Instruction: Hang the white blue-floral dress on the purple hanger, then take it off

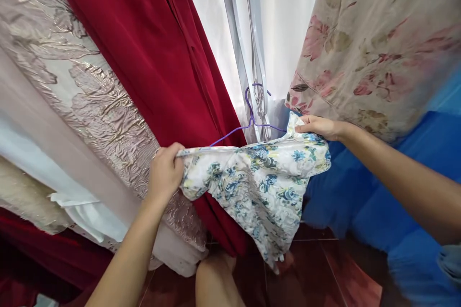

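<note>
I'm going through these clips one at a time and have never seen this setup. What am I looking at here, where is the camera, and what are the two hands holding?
There is no machine here: a person works with bare hands, and the single camera sits on their head, looking forward and down, so the arms reach in from the bottom of the picture. The left hand grips one end of a small white garment with blue flowers; the right hand pinches its other end. A purple wire hanger rises just behind it, its hook by a shiny metal pole. Around hang a dark red cloth, a beige embossed fabric, a pink-flowered fabric and blue cloth. Below is a reddish tiled floor.
</note>
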Tool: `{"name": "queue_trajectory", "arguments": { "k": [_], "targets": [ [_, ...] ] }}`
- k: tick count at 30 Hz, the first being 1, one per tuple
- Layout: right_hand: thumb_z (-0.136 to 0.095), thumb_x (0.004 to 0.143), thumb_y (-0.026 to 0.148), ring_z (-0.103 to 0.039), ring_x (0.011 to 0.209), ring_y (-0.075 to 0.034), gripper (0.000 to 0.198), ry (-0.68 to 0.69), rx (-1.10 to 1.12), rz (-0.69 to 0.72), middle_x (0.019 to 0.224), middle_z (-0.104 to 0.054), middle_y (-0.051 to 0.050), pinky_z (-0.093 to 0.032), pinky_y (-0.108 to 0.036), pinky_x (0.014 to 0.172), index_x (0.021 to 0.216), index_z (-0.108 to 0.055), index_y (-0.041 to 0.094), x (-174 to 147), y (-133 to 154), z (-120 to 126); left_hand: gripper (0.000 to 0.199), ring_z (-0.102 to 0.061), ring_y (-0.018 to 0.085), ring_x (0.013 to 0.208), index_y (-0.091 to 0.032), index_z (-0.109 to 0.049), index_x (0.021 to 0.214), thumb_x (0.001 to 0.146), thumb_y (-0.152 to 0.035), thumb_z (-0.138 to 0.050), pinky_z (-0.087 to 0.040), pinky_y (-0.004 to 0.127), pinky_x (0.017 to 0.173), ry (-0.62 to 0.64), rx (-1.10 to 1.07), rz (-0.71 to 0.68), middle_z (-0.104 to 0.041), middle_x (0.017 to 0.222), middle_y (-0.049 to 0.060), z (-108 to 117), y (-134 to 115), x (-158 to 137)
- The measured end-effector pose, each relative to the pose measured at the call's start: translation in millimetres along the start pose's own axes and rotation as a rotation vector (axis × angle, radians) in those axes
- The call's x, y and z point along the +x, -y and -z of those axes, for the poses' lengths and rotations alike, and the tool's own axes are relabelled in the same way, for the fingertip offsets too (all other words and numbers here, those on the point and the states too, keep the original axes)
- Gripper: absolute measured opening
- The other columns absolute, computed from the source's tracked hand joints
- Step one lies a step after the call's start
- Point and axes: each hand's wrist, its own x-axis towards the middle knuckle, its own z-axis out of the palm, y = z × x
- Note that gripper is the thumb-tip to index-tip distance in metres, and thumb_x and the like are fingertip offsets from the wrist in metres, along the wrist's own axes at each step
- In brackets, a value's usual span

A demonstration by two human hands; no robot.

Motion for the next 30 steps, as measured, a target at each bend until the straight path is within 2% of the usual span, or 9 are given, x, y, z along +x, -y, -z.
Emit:
{"name": "queue_trajectory", "arguments": {
  "k": [4, 6, 9, 11, 15, 18, 23, 27, 30],
  "targets": [
    [-0.066, 0.086, 0.020, -0.054, 0.043, -0.008, 0.021, 0.180, 0.011, -0.095, 0.054, -0.067, -0.004, -0.035, -0.021, 0.047, 0.070, -0.068, 0.006, -4, -5, -5, 0.029, -0.067, 0.020, 0.103, -0.023, -0.056, 0.107, 0.080, -0.012, -0.055, -0.052, 0.030, 0.084, -0.156, -0.540, 0.057, -0.064, 0.128, 0.007, -21, -35, 34],
    [-0.069, 0.084, 0.025, -0.051, 0.043, -0.009, 0.023, 0.177, -0.005, -0.113, 0.052, -0.064, -0.002, -0.035, -0.022, 0.045, 0.067, -0.065, 0.011, -5, -10, -8, 0.041, -0.068, 0.018, 0.099, -0.022, -0.054, 0.115, 0.077, -0.020, -0.067, -0.053, 0.028, 0.080, -0.131, -0.671, 0.133, -0.061, 0.131, 0.009, -35, -46, 42],
    [-0.072, 0.079, 0.033, -0.057, 0.053, -0.015, 0.021, 0.062, -0.114, -0.091, 0.063, -0.068, -0.005, -0.041, -0.025, 0.049, 0.072, -0.067, 0.014, -6, -18, -10, 0.019, -0.065, 0.017, 0.086, -0.017, -0.064, 0.096, 0.086, -0.033, -0.062, -0.050, 0.027, 0.077, -0.017, -0.600, 0.206, -0.069, 0.097, 0.005, -47, -50, 39],
    [-0.073, 0.078, 0.035, -0.057, 0.061, -0.016, 0.020, -0.080, -0.181, -0.032, 0.071, -0.068, -0.004, -0.041, -0.025, 0.054, 0.076, -0.067, 0.016, -9, -25, -11, 0.026, -0.063, 0.017, 0.081, -0.017, -0.067, 0.088, 0.094, -0.037, -0.051, -0.047, 0.026, 0.075, 0.026, -0.511, 0.169, -0.068, 0.085, 0.002, -47, -49, 28],
    [-0.057, 0.092, 0.048, -0.047, 0.064, -0.014, 0.034, -0.343, -0.297, 0.236, 0.066, -0.054, 0.003, -0.034, -0.025, 0.060, 0.072, -0.058, 0.019, -28, -46, -17, 0.027, -0.065, 0.017, 0.089, -0.019, -0.069, 0.108, 0.095, -0.038, -0.055, -0.046, 0.024, 0.080, -0.023, -0.405, 0.063, -0.072, 0.099, 0.001, -42, -50, 1],
    [-0.052, 0.096, 0.049, -0.043, 0.061, -0.013, 0.041, -0.408, -0.443, 0.450, 0.063, -0.048, 0.003, -0.031, -0.026, 0.059, 0.069, -0.057, 0.018, -47, -55, -21, 0.027, -0.067, 0.018, 0.092, -0.019, -0.071, 0.107, 0.097, -0.036, -0.054, -0.047, 0.023, 0.082, -0.067, -0.360, 0.057, -0.074, 0.101, 0.002, -37, -55, -8],
    [-0.063, 0.091, 0.045, -0.044, 0.059, -0.012, 0.034, -0.488, -0.500, 0.503, 0.062, -0.052, 0.002, -0.031, -0.026, 0.057, 0.072, -0.064, 0.016, -59, -15, -23, 0.024, -0.066, 0.018, 0.089, -0.020, -0.071, 0.107, 0.095, -0.033, -0.055, -0.045, 0.024, 0.080, -0.131, -0.302, 0.098, -0.074, 0.098, 0.002, -27, -52, -5],
    [-0.066, 0.089, 0.044, -0.039, 0.053, -0.011, 0.037, -0.350, -0.497, 0.448, 0.056, -0.045, 0.003, -0.027, -0.026, 0.051, 0.064, -0.060, 0.017, -73, 36, -41, 0.020, -0.063, 0.016, 0.082, -0.020, -0.068, 0.104, 0.094, -0.030, -0.054, -0.044, 0.023, 0.074, -0.136, -0.305, 0.155, -0.071, 0.091, 0.000, -27, -33, -15],
    [-0.060, 0.093, 0.041, -0.037, 0.049, -0.009, 0.036, 0.052, -0.315, 0.263, 0.055, -0.045, 0.004, -0.028, -0.024, 0.048, 0.066, -0.060, 0.017, -101, 51, -68, 0.016, -0.058, 0.014, 0.073, -0.019, -0.066, 0.096, 0.093, -0.027, -0.052, -0.042, 0.022, 0.068, -0.104, -0.356, 0.210, -0.066, 0.080, -0.002, -40, -24, -33]
  ]
}}
